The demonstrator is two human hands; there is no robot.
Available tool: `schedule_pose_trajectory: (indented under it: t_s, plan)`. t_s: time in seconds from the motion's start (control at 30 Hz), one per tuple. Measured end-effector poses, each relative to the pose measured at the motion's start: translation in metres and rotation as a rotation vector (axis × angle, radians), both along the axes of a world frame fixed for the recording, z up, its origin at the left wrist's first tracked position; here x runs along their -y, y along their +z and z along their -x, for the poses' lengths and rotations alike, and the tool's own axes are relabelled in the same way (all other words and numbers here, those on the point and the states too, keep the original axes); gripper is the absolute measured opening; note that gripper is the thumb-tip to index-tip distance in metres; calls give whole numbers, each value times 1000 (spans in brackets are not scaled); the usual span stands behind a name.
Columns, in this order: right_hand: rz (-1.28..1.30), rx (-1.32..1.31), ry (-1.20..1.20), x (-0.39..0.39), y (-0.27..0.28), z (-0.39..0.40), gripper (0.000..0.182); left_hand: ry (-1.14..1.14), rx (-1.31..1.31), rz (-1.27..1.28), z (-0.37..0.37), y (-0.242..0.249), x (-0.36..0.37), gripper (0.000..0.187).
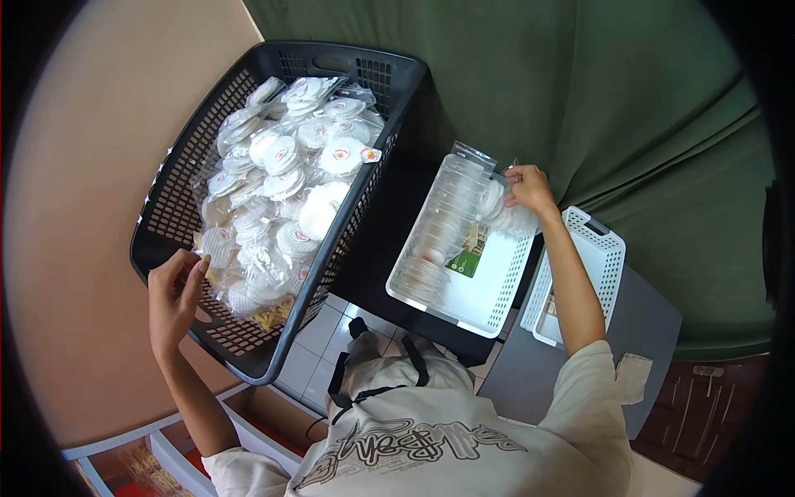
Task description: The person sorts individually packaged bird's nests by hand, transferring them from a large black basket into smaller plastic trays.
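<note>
A big black laundry-style basket (pixel 286 352) on the left holds a heap of clear plastic bags with white round pads (pixel 281 157), some with small orange-marked labels. My left hand (pixel 175 290) is over its near left rim, fingers curled and thumb pressed in, beside a bag of pads; whether it grips that bag's edge I cannot make out. On the right, my right hand (pixel 527 190) pinches a clear bag of white round pads (pixel 494 199) at the far end of a white perforated tray (pixel 497 306). A row of similar bags (pixel 439 232) stands along the tray's left side.
A green printed card (pixel 468 258) lies in the tray. A smaller white basket (pixel 613 257) sits on a grey table (pixel 530 381) at right. Green curtain (pixel 646 108) hangs behind. Open compartments (pixel 265 414) with red and beige contents are at lower left.
</note>
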State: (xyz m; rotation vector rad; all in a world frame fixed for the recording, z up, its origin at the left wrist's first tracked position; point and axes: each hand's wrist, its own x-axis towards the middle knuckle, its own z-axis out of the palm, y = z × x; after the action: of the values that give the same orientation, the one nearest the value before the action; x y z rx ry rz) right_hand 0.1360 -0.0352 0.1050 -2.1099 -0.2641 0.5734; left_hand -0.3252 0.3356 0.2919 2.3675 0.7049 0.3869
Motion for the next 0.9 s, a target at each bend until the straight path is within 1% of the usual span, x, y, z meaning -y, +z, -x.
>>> schedule_pose_trajectory:
  t_s: [0.07,0.1,0.13,0.2,0.23,0.27,0.33,0.37,0.4,0.47,0.5,0.53,0.57,0.6,0.63,0.67,0.73,0.77,0.8,0.87,0.9]
  plan:
    - [272,320,79,-3,-14,1,35,10,-28,-32,2,-2,-6,21]
    - [416,682,216,-7,-12,9,37,-3,-53,-48,3,-3,-9,22]
    - [415,679,222,-10,-10,15,37,-18,-79,-63,4,-4,-11,22]
    - [722,614,334,-19,3,31,37,1,-81,-48,2,-5,-9,21]
    - [771,609,310,-23,4,37,34,18,-77,-35,1,-5,-8,21]
    - [768,608,315,-24,9,42,34,23,-81,-35,1,-5,-8,21]
    - [801,786,204,-29,24,52,31,-12,-56,-50,3,-6,-11,20]
    - [708,838,219,-26,23,53,30,-49,-84,-97,5,-5,-15,20]
    - [694,839,239,-22,18,53,30,-28,-93,-100,8,-5,-18,20]
    - [847,779,676,-21,2,51,33,-21,-80,-87,10,-7,-21,20]
    - [943,760,757,-22,-12,58,33,-57,-94,-118,10,-5,-22,21]
    - [1041,746,834,-24,-25,67,34,-84,-100,-98,10,-9,-26,21]
    - [1017,764,860,-28,-26,75,34,-99,-177,-70,8,-8,-29,21]
    - [1084,697,878,-31,-21,83,35,-100,-206,-83,4,-6,-26,22]
    - [1154,631,889,-36,-18,85,37,-158,-222,-107,-1,-6,-27,21]
    - [1143,647,903,-40,-22,80,37,-219,-237,-131,-6,-8,-28,21]
    - [1293,629,961,-39,-41,61,38,-297,-257,-175,-9,-19,-31,22]
    - [1290,691,955,-35,-62,47,38,-335,-258,-185,-11,-22,-30,24]
    - [1284,700,962,-37,-62,41,38,-361,-299,-216,-15,-24,-30,26]
    - [1319,595,1046,-41,-56,33,38,-354,-245,-277,-18,-40,-34,31]
    - [1322,593,1059,-41,-55,30,38,-348,-245,-278,-25,-41,-33,31]
